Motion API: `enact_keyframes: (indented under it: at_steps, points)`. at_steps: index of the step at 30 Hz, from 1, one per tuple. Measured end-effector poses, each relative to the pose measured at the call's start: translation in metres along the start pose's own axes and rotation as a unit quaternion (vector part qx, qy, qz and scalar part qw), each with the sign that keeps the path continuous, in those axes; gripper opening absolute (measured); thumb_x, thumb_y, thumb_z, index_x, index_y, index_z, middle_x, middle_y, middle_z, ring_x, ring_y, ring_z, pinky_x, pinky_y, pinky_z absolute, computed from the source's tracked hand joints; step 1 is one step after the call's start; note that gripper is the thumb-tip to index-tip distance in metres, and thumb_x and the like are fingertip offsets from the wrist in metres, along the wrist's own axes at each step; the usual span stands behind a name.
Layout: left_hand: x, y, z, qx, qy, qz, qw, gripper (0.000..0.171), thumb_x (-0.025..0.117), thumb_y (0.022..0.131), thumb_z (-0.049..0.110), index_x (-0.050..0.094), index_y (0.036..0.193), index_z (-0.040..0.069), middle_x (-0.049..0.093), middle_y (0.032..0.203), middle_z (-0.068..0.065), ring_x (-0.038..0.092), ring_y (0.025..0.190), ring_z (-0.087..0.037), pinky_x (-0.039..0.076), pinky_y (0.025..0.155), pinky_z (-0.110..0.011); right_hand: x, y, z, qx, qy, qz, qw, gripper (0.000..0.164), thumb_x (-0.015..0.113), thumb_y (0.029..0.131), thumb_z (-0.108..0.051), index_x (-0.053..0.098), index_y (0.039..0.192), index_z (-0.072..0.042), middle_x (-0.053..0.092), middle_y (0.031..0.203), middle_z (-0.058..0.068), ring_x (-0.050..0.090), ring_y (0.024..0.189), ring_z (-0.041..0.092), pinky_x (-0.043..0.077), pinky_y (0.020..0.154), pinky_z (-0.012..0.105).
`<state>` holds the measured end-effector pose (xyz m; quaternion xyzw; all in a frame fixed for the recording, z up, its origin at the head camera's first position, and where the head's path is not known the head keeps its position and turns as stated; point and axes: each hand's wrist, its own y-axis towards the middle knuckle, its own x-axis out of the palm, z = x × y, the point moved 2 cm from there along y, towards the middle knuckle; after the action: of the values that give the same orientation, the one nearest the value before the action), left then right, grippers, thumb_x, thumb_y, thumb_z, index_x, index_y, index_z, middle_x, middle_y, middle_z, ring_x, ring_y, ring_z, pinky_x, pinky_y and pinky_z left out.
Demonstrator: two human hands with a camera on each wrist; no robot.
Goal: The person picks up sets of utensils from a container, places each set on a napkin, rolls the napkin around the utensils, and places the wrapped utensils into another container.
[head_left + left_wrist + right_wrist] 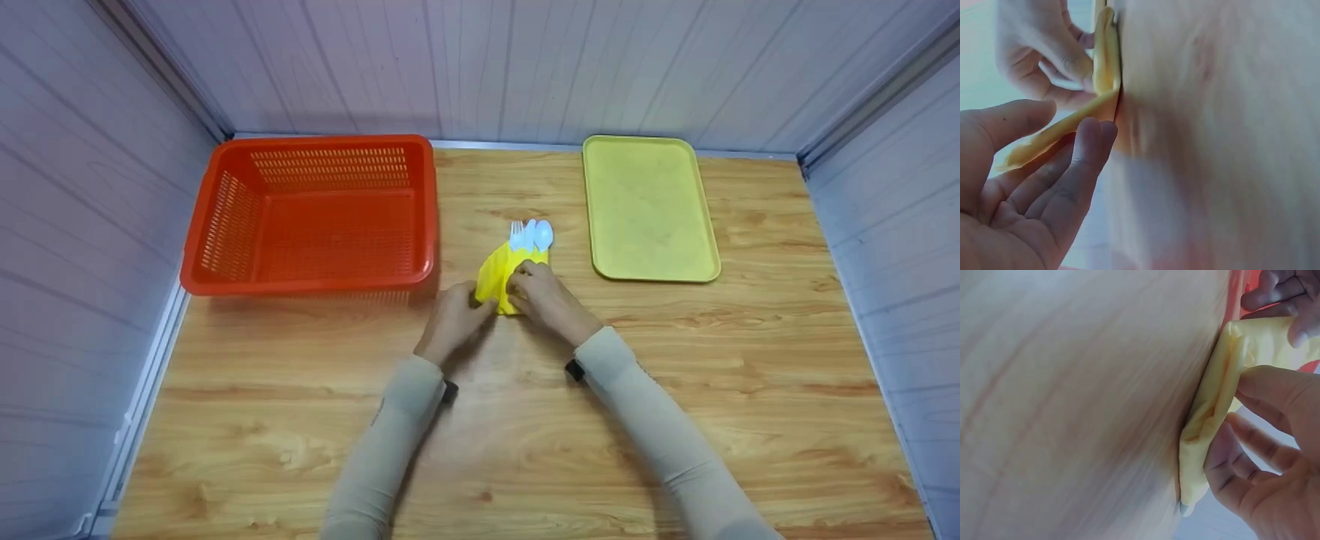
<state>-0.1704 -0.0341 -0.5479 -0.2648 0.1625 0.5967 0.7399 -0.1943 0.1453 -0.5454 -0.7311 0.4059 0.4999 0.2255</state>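
A yellow napkin [493,277] lies folded over a white fork [517,234], knife [530,234] and spoon [544,234], whose upper ends stick out at the far side. My left hand [456,319] holds the loose left flap [1067,126] between thumb and fingers, the flap raised at a slant from the table. On the folded part, my right hand [547,296] grips the napkin with bent fingers and thumb, the fingertips [1249,379] against its upper face. The cutlery handles are hidden inside the cloth.
A red plastic basket [311,286] with slotted sides stands at the back left. At the back right lies a yellow tray [651,210]. Pale panelled walls [480,67] border the wooden table [510,450] at the back and sides.
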Motion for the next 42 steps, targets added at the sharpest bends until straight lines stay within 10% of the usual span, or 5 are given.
enact_keyframes:
  at_steps: [22,42]
  points:
    - [0.034,0.0,0.022,0.111,0.047,0.037,0.992,0.012,0.062,0.099,0.016,0.062,0.103,0.004,0.067,0.088,-0.007,0.061,0.077,-0.018,0.053,0.068,-0.034,-0.011,-0.003,0.019,0.067,0.11,-0.019,0.992,0.044,0.063,0.09,-0.001,0.049,0.132,0.005,0.065,0.107,0.018,0.062,0.094,0.03,0.052,0.084,0.044]
    - [0.053,0.0,0.037,0.2,0.185,0.057,0.9604,0.013,0.056,0.1,0.011,0.061,0.091,0.004,0.065,0.076,-0.009,0.067,0.069,-0.027,0.054,0.058,-0.041,-0.01,-0.019,0.04,0.106,0.276,-0.047,0.954,0.057,0.058,0.093,0.003,0.043,0.148,-0.002,0.052,0.142,0.016,0.053,0.125,0.028,0.043,0.104,0.043]
